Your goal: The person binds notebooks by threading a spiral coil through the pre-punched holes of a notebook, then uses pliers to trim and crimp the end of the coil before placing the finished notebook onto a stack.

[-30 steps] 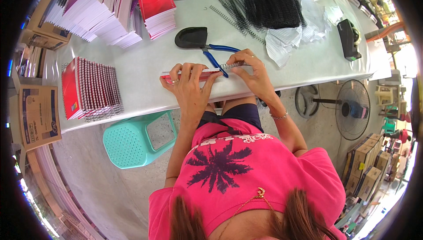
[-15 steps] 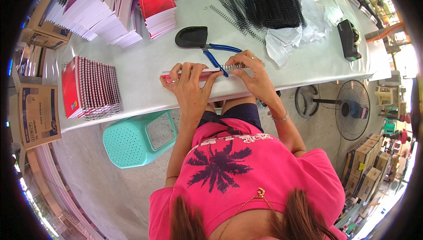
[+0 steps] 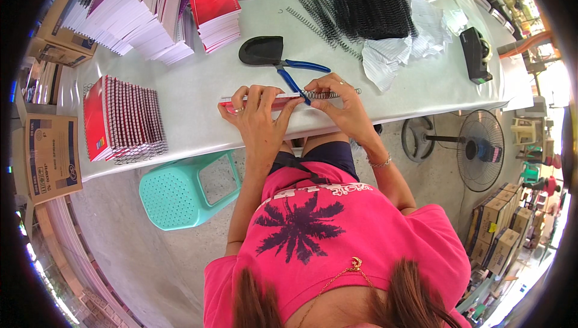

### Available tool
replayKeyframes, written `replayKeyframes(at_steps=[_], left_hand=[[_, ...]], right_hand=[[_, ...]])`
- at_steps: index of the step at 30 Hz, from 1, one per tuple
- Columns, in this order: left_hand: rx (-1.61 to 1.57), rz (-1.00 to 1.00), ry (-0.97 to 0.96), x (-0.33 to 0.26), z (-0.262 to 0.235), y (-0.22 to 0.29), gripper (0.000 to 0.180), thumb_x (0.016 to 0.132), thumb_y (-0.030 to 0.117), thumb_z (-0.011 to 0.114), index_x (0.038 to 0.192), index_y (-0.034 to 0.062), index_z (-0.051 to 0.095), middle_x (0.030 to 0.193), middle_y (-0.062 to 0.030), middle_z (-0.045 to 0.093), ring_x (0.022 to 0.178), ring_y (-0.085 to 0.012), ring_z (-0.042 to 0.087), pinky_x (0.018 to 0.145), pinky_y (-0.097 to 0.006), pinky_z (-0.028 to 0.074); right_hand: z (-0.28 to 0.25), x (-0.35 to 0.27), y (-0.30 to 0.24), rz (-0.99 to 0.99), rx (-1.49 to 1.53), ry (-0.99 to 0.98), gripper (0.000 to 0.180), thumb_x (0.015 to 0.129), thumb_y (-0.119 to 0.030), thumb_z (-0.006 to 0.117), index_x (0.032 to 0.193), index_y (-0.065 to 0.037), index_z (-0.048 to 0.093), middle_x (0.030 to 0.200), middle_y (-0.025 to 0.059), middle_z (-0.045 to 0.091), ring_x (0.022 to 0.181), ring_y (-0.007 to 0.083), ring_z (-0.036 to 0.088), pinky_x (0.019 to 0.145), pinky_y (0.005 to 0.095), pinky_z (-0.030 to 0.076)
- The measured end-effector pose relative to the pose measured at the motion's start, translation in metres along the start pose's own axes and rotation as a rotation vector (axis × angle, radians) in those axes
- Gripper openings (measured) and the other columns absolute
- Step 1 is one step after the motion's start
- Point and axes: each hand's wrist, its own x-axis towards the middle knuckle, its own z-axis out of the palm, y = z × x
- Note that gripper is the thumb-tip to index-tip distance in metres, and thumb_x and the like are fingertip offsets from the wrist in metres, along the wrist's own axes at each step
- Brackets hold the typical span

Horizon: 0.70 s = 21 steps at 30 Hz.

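My left hand [image 3: 260,111] lies over a red notebook [image 3: 280,104] near the table's front edge, its fingers and thumb gripping the bound edge. At the notebook's right end, my right hand [image 3: 344,108] pinches a dark spiral binding coil [image 3: 320,94] between thumb and fingers. The coil lies in line with the notebook's edge and sticks out to the right. How far it runs into the holes is hidden by my fingers. Blue-handled pliers [image 3: 290,78], their head covered by a black piece, lie just beyond, one handle reaching to my fingertips.
Bound red notebooks [image 3: 133,117] are stacked at left; taller notebook stacks [image 3: 135,15] stand behind. Many black coils [image 3: 373,9] lie on crumpled paper [image 3: 385,57] at the back right, near a black tape dispenser [image 3: 477,56]. A teal stool [image 3: 174,198] and fan [image 3: 481,150] stand below the table.
My right hand has shifted slightly left along the coil, its fingers now closer to the notebook's end. The left hand and notebook stay in place.
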Motion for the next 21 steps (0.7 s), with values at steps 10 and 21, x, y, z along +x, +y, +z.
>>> replayKeyframes(at_steps=[10,21], left_hand=[[-0.015,-0.008,-0.012,0.0,-0.002,0.002,0.037,0.076,0.052,0.075,0.09,0.0183,0.067,0.097,0.0033,0.058,0.111,-0.0244,0.045,0.102,-0.055,0.019],[-0.015,-0.018,-0.051,0.002,-0.007,0.006,0.031,0.079,0.045,0.074,0.095,0.0192,0.068,0.099,0.0027,0.058,0.112,-0.0245,0.045,0.102,-0.057,0.02]], right_hand=[[0.001,0.003,-0.011,-0.033,-0.151,0.008,0.016,0.09,-0.011,0.064,0.105,-0.005,0.068,0.101,0.0048,0.063,0.099,0.02,0.057,0.097,0.035,0.033],[0.004,0.004,-0.017,-0.071,-0.331,0.022,0.01,0.092,-0.018,0.062,0.1,-0.012,0.065,0.09,0.0032,0.06,0.093,0.0211,0.056,0.098,0.0418,0.027]])
